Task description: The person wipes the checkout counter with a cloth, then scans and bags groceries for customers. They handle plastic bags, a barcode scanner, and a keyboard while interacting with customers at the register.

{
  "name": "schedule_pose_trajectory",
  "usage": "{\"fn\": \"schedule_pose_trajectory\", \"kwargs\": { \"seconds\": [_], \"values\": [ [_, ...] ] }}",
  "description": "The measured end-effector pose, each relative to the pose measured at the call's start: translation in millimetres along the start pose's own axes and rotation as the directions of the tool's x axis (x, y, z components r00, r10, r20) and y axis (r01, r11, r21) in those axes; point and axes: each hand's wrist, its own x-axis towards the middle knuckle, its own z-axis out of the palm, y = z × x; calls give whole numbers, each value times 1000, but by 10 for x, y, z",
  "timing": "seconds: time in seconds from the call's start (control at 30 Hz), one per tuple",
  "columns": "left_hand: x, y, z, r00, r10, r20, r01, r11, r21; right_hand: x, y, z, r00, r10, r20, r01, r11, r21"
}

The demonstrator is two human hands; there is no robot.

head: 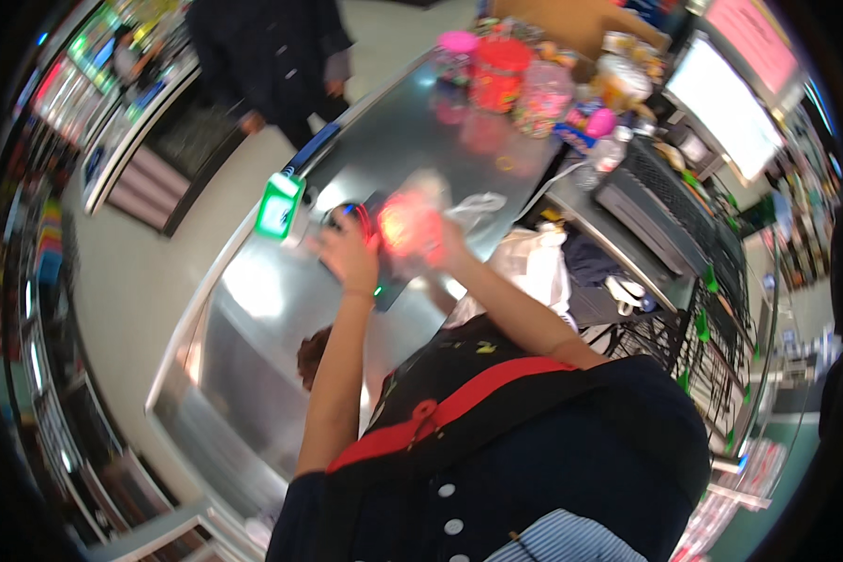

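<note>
My right hand (452,244) grips a blurred, brightly lit red package (411,228), which appears to be in clear plastic. It is above a dark flat device (393,291) on the metal counter (246,330). Beside it, my left hand (351,260) has its fingers spread at a small black scanner-like device (338,213) showing blue and red lights. Blur hides whether the fingers touch that device. A payment terminal (279,206) with a green frame and lit screen stands left of my left hand. Right of the package lies a crumpled clear plastic bag (479,204).
A person in dark clothing (270,56) stands across the counter. Several candy jars, including a red tub (499,74), line its far end. To the right are a keyboard (674,190), a bright monitor (727,105) and a wire rack (702,337). White bags (530,270) hang below.
</note>
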Motion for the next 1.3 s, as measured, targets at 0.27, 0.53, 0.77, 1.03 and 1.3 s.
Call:
{"fn": "schedule_pose_trajectory", "kwargs": {
  "seconds": [0.27,0.53,0.77,1.03,1.3],
  "values": [
    [-95,-135,162,998,-6,-55,17,979,202,286,288,679,646,-509,-569,-99,683,-723],
    [-14,-179,210,991,116,-62,-128,956,-262,-69,81,943,658,-443,-609,-113,741,-662],
    [-63,-290,243,975,150,-161,-205,886,-415,-108,522,902,632,-548,-548,-97,645,-758],
    [59,-327,129,981,157,-118,-194,678,-709,-464,388,1074,734,-486,-474,-118,597,-794],
    [201,-515,546,958,270,-100,-134,109,-985,-919,459,1641,869,-489,72,369,546,-752]
  ]
}}
